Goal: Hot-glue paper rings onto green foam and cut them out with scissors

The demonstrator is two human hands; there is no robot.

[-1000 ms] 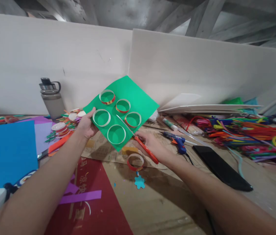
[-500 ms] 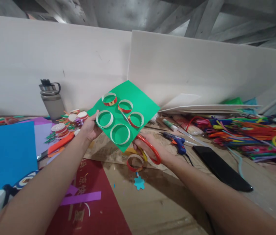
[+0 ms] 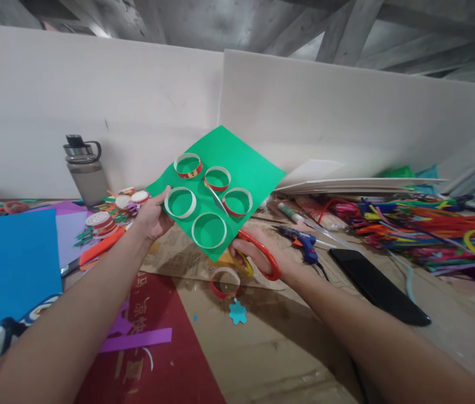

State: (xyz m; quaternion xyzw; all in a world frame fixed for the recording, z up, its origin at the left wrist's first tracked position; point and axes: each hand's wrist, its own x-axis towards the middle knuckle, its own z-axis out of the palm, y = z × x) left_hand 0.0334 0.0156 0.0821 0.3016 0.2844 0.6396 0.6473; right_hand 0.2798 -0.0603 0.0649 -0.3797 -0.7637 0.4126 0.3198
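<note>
My left hand (image 3: 155, 217) grips the left edge of a green sheet (image 3: 245, 154), which is raised and tilted above the table. Several paper rings (image 3: 192, 173), white inside with red outside on some, rest on the sheet. In my right hand (image 3: 250, 247) are scissors (image 3: 271, 259) with red and yellow handles; a blade shows among the rings, over the sheet. Below the sheet, another red and white ring (image 3: 225, 293) lies on the cardboard. Beside that ring is a light-blue flower-shaped cutout (image 3: 238, 312).
A grey bottle (image 3: 88, 178) stands back left, near small red-and-white drum shapes (image 3: 101, 223), a cutter (image 3: 101, 247) and a blue sheet (image 3: 14, 264). To the right lie a glue gun (image 3: 307, 244), a black phone (image 3: 376, 285) and colourful pipe cleaners (image 3: 430, 224). White boards (image 3: 338, 123) wall the back.
The green sheet with its rings has risen slightly, its right corner shifting right. Both hands keep their holds, and the scissors blade remains among the rings.
</note>
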